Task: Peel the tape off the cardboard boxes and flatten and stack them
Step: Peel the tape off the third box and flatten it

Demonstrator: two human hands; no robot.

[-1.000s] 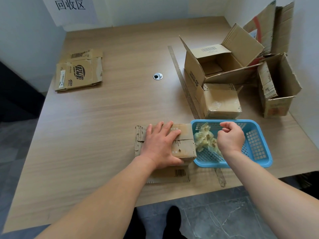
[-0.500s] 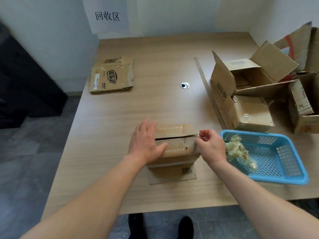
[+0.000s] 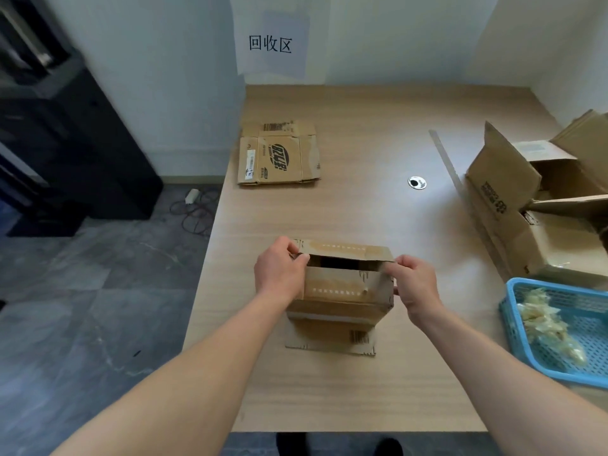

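brown cardboard box (image 3: 342,291), blue perforated basket (image 3: 516,327)

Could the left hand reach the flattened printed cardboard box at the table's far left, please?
Probably yes: nothing stands between the left hand and the flattened printed cardboard box, though that hand must release the small brown cardboard box.

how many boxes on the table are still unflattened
3: the held box at front centre, a big open box at the right edge, a smaller box just in front of it. More may be cut off at right.
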